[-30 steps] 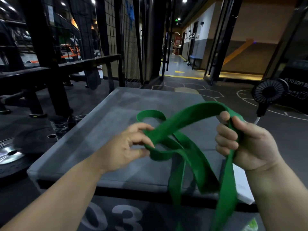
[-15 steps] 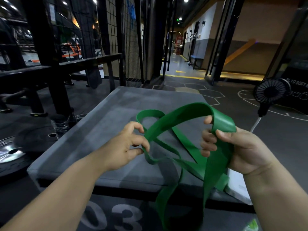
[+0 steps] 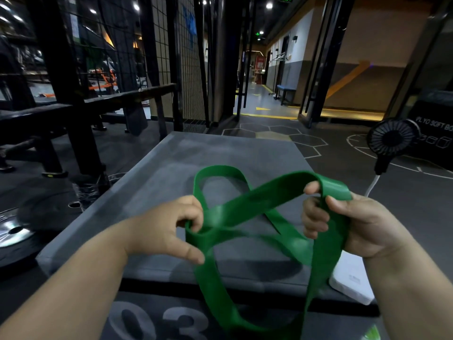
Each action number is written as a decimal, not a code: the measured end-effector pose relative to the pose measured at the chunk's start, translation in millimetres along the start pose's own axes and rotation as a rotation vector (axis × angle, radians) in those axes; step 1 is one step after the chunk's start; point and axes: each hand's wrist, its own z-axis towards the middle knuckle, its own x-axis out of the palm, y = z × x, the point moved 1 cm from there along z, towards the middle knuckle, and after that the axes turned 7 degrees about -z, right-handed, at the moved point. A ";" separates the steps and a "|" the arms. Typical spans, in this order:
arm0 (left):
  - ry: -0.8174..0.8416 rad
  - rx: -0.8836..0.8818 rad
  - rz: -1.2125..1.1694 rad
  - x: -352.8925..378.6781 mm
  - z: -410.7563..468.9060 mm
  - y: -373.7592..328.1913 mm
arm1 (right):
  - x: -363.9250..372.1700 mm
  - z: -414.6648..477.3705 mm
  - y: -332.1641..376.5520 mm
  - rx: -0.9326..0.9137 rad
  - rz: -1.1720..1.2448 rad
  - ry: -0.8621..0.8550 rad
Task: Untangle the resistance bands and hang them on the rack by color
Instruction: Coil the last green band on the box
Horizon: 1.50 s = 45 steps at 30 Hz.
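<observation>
A wide green resistance band (image 3: 247, 204) twists in crossed loops above a grey padded box (image 3: 245, 153). My left hand (image 3: 164, 229) hooks its curled fingers into a loop at the band's left side, thumb pointing out below. My right hand (image 3: 343, 222) grips a fold of the band at the upper right, thumb on top. From both hands the band hangs in a long loop past the box's front edge, which bears the number 03. No other band shows.
A black metal rack frame (image 3: 61, 77) and wire mesh panel (image 3: 186, 65) stand at left. A small black fan (image 3: 392, 141) sits at right with a white cable. A white flat device (image 3: 350, 280) lies on the box's right corner. Weight plates (image 3: 12, 234) lie on the floor left.
The view came a little closer to the hands. My left fingers hooked deeper into the loop and the crossed strands opened wider. The hanging loop swung and lengthened below the box edge.
</observation>
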 end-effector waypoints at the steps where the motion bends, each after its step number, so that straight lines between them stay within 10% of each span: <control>1: -0.020 -0.017 0.051 5.3 3.2 0.0 | 1.1 1.2 -1.6 0.000 -0.034 -0.012; 15: -0.248 0.325 0.290 4.8 -1.4 -29.3 | 8.8 4.9 1.5 -0.053 -0.280 -0.359; 27: 0.055 0.506 -0.649 17.7 -10.8 -53.4 | 38.2 20.2 -13.8 -0.071 -0.436 -0.182; 40: -0.375 0.195 -0.981 54.7 18.5 -55.3 | 64.2 32.0 -46.0 -0.012 -0.667 -0.170; 45: -0.472 0.105 -0.694 59.5 22.1 -45.7 | 68.9 42.1 -52.5 -0.172 -1.132 -0.329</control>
